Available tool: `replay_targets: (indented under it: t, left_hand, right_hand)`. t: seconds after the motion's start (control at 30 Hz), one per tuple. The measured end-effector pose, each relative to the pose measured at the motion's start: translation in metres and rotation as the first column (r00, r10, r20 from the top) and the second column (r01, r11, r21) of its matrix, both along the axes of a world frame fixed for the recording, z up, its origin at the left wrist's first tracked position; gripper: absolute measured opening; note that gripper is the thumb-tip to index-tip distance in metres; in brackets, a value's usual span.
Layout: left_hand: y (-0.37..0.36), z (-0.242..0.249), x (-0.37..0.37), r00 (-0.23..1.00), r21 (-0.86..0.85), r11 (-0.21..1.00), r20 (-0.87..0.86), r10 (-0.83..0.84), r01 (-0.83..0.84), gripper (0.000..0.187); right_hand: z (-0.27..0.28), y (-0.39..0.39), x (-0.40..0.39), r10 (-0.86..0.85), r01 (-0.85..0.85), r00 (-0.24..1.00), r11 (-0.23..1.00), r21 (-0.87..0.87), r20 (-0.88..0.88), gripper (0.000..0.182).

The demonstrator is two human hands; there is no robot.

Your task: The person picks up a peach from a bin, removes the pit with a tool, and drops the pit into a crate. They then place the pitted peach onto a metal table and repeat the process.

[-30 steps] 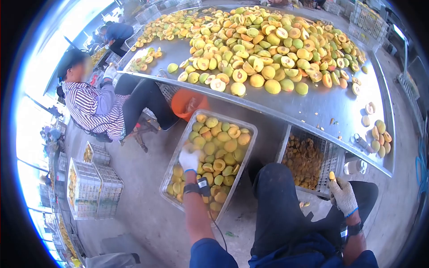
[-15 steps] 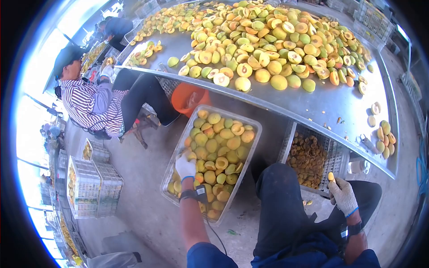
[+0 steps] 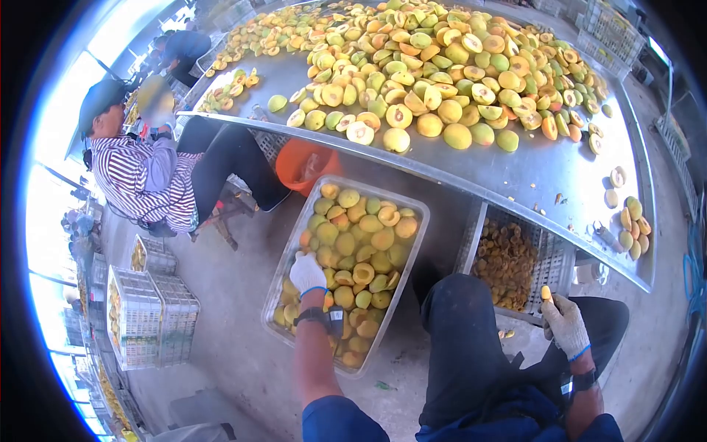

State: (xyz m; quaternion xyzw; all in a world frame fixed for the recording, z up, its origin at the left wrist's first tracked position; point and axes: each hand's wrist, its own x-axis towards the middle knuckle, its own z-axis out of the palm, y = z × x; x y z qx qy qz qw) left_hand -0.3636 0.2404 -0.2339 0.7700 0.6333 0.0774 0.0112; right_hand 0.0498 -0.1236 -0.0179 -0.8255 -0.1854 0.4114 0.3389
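Since a moment ago, my left hand has slid lower and nearer to me inside the clear tray, from its middle left toward the near left part; my right hand has hardly shifted. The left hand, in a white glove with a blue cuff, lies palm down on the peach halves that fill the tray, its fingers curled loosely over the fruit beneath; I cannot tell whether it has actually closed on a piece. A dark band sits on that wrist with a cable trailing down my forearm.

My right hand, gloved in speckled knit, rests by my right knee, closed around a small yellow-tipped tool that sticks up from the fist. Just beyond it is a wire crate holding brownish peach stones, tucked under the edge of the steel table.

The tray stands on the concrete floor between my left arm and my dark trouser leg. On the table above lies a wide heap of whole and halved peaches. An orange bucket sits under the table beyond the tray. To my left a person in a striped top sits at the table's end, with stacked crates on the floor nearby.
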Motion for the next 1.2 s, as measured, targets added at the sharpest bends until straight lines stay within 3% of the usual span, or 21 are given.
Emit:
replay_targets:
  t: [0.1,0.17,0.3,0.47,0.5,0.53,0.57,0.63,0.67,0.7,0.77,0.8,0.87,0.93,1.0,1.07,1.13,1.17,1.2]
  left_hand:
    - [-0.006,-0.011,0.006,0.992,-0.034,0.992,0.007,0.125,-0.124,0.022]
    - [-0.023,-0.012,-0.006,0.976,0.076,0.997,0.217,-0.022,0.006,0.033]
    - [-0.051,0.004,-0.009,0.995,0.007,1.0,0.101,-0.022,0.022,0.047]
    - [-0.05,0.007,-0.001,1.0,0.0,1.0,0.026,0.007,-0.007,0.047]
    - [-0.048,0.017,0.005,0.998,-0.09,0.994,-0.005,0.06,-0.06,0.046]
    - [-0.047,0.027,0.011,0.993,-0.173,0.978,-0.04,0.112,-0.117,0.045]
    - [-0.05,0.034,0.023,0.988,-0.101,0.985,0.052,0.148,-0.142,0.044]
    - [-0.078,0.078,0.068,0.894,0.094,0.991,0.445,0.045,-0.097,0.037]
    - [-0.099,0.087,0.097,0.541,0.151,0.988,0.833,-0.112,-0.029,0.028]
    - [-0.128,0.137,0.135,0.434,-0.038,0.999,0.901,0.018,0.037,0.028]
    - [-0.176,0.199,0.19,0.301,-0.104,0.934,0.953,-0.004,0.342,0.031]
    - [-0.196,0.227,0.212,0.306,-0.103,0.886,0.951,-0.046,0.452,0.035]
    - [-0.226,0.238,0.254,0.2,-0.112,0.75,0.979,-0.028,0.652,0.04]
    - [-0.249,0.215,0.297,0.026,0.053,0.686,0.994,-0.104,0.726,0.039]
    - [-0.258,0.229,0.309,0.122,-0.211,0.394,0.963,0.238,0.895,0.035]
    - [-0.266,0.23,0.317,0.182,-0.243,0.405,0.966,0.182,0.881,0.031]
    - [-0.272,0.223,0.322,0.097,-0.162,0.429,0.981,0.17,0.889,0.03]
    - [-0.271,0.218,0.321,0.167,-0.252,0.318,0.948,0.271,0.914,0.028]
    - [-0.272,0.216,0.323,0.175,-0.256,0.312,0.948,0.266,0.915,0.028]
  right_hand:
    - [0.003,-0.001,0.001,0.035,-0.034,0.999,0.999,-0.035,0.018,0.029]
    - [0.0,-0.002,0.001,0.019,-0.019,1.0,1.0,-0.008,-0.017,0.03]
    - [-0.007,0.0,0.0,0.05,-0.05,0.999,0.999,-0.016,0.008,0.031]
    - [-0.006,-0.001,-0.003,0.137,-0.138,0.989,0.99,0.025,0.056,0.034]
    - [-0.006,-0.007,-0.003,0.137,-0.139,0.989,0.99,0.028,0.054,0.034]
    - [-0.009,-0.011,0.0,0.086,-0.075,0.993,0.989,0.128,-0.08,0.036]
    - [-0.009,-0.014,0.002,0.047,0.001,0.975,0.976,0.219,-0.215,0.038]
    - [-0.005,-0.015,0.004,0.056,-0.007,0.974,0.975,0.22,-0.218,0.041]
    - [-0.003,-0.016,0.004,0.063,-0.015,0.973,0.977,0.212,-0.221,0.043]
    - [0.0,-0.017,0.003,0.067,-0.019,0.974,0.977,0.214,-0.218,0.043]
    - [0.007,-0.017,0.0,-0.016,0.14,0.909,0.953,0.268,-0.416,0.05]
    - [0.013,-0.017,0.001,-0.011,0.136,0.91,0.953,0.273,-0.414,0.05]
    - [0.024,-0.019,0.001,0.008,0.209,0.845,0.916,0.343,-0.534,0.055]
    - [0.023,-0.026,0.003,-0.021,0.218,0.885,0.902,0.372,-0.466,0.056]
    - [0.018,-0.039,0.012,0.076,0.183,0.85,0.885,0.427,-0.521,0.054]
    - [0.019,-0.051,0.014,0.069,0.202,0.839,0.882,0.427,-0.539,0.053]
    - [0.017,-0.064,0.016,0.058,0.222,0.828,0.879,0.421,-0.557,0.052]
    - [0.015,-0.07,0.018,0.1,0.246,0.763,0.869,0.43,-0.639,0.052]
    - [0.012,-0.074,0.02,0.144,0.272,0.688,0.858,0.437,-0.711,0.052]
